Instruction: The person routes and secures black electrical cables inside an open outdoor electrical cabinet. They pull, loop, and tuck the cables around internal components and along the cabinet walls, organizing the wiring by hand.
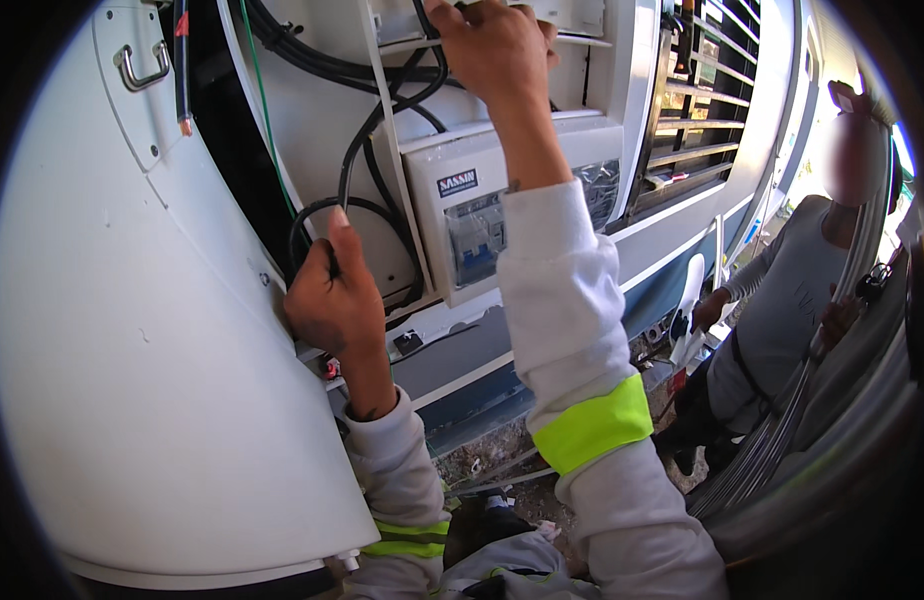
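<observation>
My left hand (337, 285) is closed on a looping black cable (344, 180) at the left of an open white cabinet (312, 130). Higher up, my right hand (494, 55) is closed on black cable at the cabinet's top, its fingertips partly hidden. Between and right of my hands sits a white breaker box (432, 165) with a clear window. A thin green wire (266, 120) runs down the cabinet's left, and a thicker black cable with a bare copper end (182, 80) hangs beside it.
A large white panel (112, 360) with a metal handle fills the left. A slatted vent (702, 100) is right of the cabinet. At the right, another person (782, 310) stands with their hands low, near grey bundled lines (762, 440). Rubble ground (482, 450) shows below.
</observation>
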`<state>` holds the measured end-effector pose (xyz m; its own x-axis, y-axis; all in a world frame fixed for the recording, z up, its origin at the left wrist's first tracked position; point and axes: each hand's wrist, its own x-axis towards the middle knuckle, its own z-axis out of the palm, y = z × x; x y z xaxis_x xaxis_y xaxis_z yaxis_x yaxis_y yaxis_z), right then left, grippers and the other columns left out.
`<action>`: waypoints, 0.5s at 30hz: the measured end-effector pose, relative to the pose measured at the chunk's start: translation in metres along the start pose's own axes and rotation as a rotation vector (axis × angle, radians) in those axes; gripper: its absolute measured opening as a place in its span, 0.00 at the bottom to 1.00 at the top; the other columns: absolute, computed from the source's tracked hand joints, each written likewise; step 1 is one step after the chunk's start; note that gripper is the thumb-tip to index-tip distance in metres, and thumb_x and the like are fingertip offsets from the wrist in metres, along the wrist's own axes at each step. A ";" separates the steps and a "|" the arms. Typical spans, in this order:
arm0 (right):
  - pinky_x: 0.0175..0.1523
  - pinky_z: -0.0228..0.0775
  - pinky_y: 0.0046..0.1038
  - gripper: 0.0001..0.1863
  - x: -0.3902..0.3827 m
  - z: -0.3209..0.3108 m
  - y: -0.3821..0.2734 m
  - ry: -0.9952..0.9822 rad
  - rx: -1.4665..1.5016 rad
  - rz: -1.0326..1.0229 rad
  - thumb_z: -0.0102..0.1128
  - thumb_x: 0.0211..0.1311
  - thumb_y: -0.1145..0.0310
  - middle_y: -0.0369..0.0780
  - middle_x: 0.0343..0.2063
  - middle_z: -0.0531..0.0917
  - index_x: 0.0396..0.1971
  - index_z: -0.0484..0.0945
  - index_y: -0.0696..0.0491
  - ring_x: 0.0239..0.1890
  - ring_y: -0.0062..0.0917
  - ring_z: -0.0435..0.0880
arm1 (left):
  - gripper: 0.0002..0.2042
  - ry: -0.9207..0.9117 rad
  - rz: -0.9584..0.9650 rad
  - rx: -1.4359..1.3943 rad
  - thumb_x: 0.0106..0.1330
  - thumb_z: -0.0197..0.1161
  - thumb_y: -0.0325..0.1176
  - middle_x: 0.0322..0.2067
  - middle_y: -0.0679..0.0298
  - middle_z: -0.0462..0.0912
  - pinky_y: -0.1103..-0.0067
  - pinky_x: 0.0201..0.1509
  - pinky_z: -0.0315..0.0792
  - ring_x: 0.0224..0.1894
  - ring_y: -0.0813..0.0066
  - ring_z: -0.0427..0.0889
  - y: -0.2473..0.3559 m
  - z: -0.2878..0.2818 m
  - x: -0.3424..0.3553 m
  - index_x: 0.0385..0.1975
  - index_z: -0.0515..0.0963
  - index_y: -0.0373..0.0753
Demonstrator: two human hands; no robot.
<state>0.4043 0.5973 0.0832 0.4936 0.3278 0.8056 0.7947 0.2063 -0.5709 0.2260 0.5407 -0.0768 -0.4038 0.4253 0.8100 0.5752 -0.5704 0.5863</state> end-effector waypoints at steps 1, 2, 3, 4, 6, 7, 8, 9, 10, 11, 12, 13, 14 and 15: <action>0.65 0.65 0.50 0.22 0.001 0.004 -0.005 0.065 0.119 0.026 0.67 0.62 0.48 0.49 0.50 0.84 0.40 0.89 0.53 0.60 0.51 0.75 | 0.27 0.013 -0.001 0.012 0.75 0.62 0.49 0.08 0.65 0.67 0.74 0.18 0.54 0.11 0.76 0.62 0.001 0.000 -0.001 0.14 0.75 0.38; 0.65 0.66 0.51 0.22 0.003 0.005 -0.007 0.037 0.127 0.081 0.67 0.61 0.48 0.49 0.49 0.84 0.40 0.89 0.53 0.60 0.51 0.75 | 0.27 -0.017 -0.011 0.028 0.75 0.62 0.50 0.08 0.65 0.67 0.74 0.18 0.54 0.11 0.75 0.63 0.003 -0.001 -0.001 0.14 0.75 0.38; 0.64 0.66 0.52 0.21 0.004 0.007 -0.010 0.009 0.137 0.134 0.68 0.60 0.49 0.49 0.48 0.85 0.40 0.89 0.53 0.60 0.51 0.75 | 0.28 -0.011 0.005 0.048 0.75 0.62 0.50 0.08 0.65 0.67 0.74 0.18 0.55 0.11 0.74 0.64 0.005 0.000 -0.002 0.14 0.75 0.38; 0.63 0.67 0.53 0.21 0.008 0.007 -0.011 -0.016 0.149 0.181 0.69 0.60 0.49 0.49 0.47 0.86 0.41 0.89 0.53 0.60 0.52 0.75 | 0.28 -0.028 0.001 0.068 0.74 0.62 0.51 0.08 0.65 0.67 0.73 0.17 0.56 0.11 0.73 0.65 0.008 0.000 -0.001 0.14 0.75 0.38; 0.57 0.71 0.43 0.20 0.013 0.008 -0.009 0.020 0.319 0.219 0.72 0.57 0.56 0.50 0.41 0.87 0.41 0.88 0.58 0.52 0.44 0.81 | 0.28 -0.042 0.013 0.098 0.74 0.61 0.54 0.09 0.63 0.69 0.71 0.17 0.57 0.11 0.68 0.68 0.014 -0.002 0.004 0.14 0.75 0.39; 0.55 0.72 0.39 0.20 0.017 0.008 -0.006 0.011 0.495 0.241 0.72 0.57 0.58 0.50 0.40 0.87 0.40 0.87 0.60 0.49 0.41 0.82 | 0.29 -0.066 -0.018 0.137 0.74 0.61 0.55 0.09 0.62 0.70 0.70 0.17 0.58 0.11 0.66 0.69 0.019 -0.003 0.008 0.14 0.75 0.39; 0.54 0.72 0.36 0.20 0.020 0.008 -0.003 0.001 0.671 0.258 0.73 0.56 0.60 0.50 0.39 0.87 0.40 0.87 0.62 0.47 0.38 0.83 | 0.29 -0.059 0.039 0.169 0.73 0.60 0.56 0.10 0.61 0.72 0.69 0.18 0.60 0.12 0.62 0.71 0.024 -0.004 0.012 0.14 0.76 0.40; 0.53 0.71 0.32 0.19 0.023 0.011 -0.001 0.078 0.850 0.275 0.72 0.56 0.64 0.49 0.38 0.87 0.41 0.86 0.65 0.44 0.34 0.83 | 0.29 -0.050 0.069 0.225 0.73 0.60 0.57 0.11 0.60 0.73 0.68 0.18 0.62 0.13 0.59 0.74 0.030 -0.002 0.019 0.14 0.76 0.40; 0.51 0.70 0.29 0.19 0.024 0.013 0.002 0.156 1.031 0.294 0.72 0.55 0.67 0.48 0.38 0.86 0.41 0.85 0.68 0.41 0.31 0.82 | 0.29 -0.084 0.053 0.308 0.72 0.59 0.58 0.12 0.59 0.75 0.66 0.19 0.64 0.14 0.56 0.76 0.036 -0.002 0.025 0.15 0.77 0.40; 0.52 0.70 0.29 0.19 0.028 0.015 0.002 0.218 1.201 0.351 0.71 0.55 0.70 0.44 0.38 0.86 0.44 0.83 0.69 0.43 0.29 0.81 | 0.29 -0.008 0.102 0.396 0.72 0.58 0.60 0.15 0.56 0.79 0.63 0.21 0.70 0.20 0.49 0.81 0.042 0.000 0.032 0.15 0.78 0.42; 0.49 0.69 0.27 0.17 0.031 0.016 0.003 0.271 1.182 0.386 0.71 0.55 0.71 0.43 0.37 0.86 0.43 0.82 0.66 0.40 0.27 0.80 | 0.30 0.017 0.136 0.419 0.72 0.56 0.61 0.17 0.55 0.81 0.61 0.24 0.74 0.23 0.49 0.84 0.048 0.001 0.038 0.16 0.79 0.42; 0.48 0.68 0.26 0.15 0.030 0.017 0.006 0.250 1.240 0.336 0.70 0.56 0.72 0.42 0.35 0.85 0.41 0.82 0.65 0.38 0.25 0.79 | 0.30 -0.057 0.059 0.464 0.72 0.56 0.61 0.17 0.55 0.81 0.61 0.24 0.74 0.24 0.49 0.84 0.052 -0.001 0.041 0.16 0.78 0.42; 0.46 0.67 0.25 0.13 0.030 0.017 0.008 0.231 1.300 0.282 0.70 0.56 0.72 0.41 0.34 0.85 0.39 0.82 0.64 0.37 0.24 0.77 | 0.30 -0.027 0.088 0.475 0.72 0.56 0.60 0.17 0.56 0.81 0.61 0.24 0.75 0.24 0.49 0.84 0.056 -0.002 0.045 0.16 0.78 0.41; 0.45 0.67 0.25 0.12 0.030 0.015 0.010 0.221 1.310 0.283 0.69 0.58 0.72 0.40 0.33 0.84 0.38 0.82 0.63 0.36 0.23 0.77 | 0.29 -0.086 0.039 0.480 0.73 0.56 0.59 0.18 0.56 0.81 0.61 0.25 0.75 0.24 0.49 0.85 0.061 -0.001 0.044 0.16 0.78 0.41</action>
<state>0.4220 0.6234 0.0992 0.7267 0.3766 0.5745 -0.1975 0.9156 -0.3503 0.2423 0.5244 -0.0052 -0.3268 0.4780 0.8153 0.8602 -0.2069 0.4661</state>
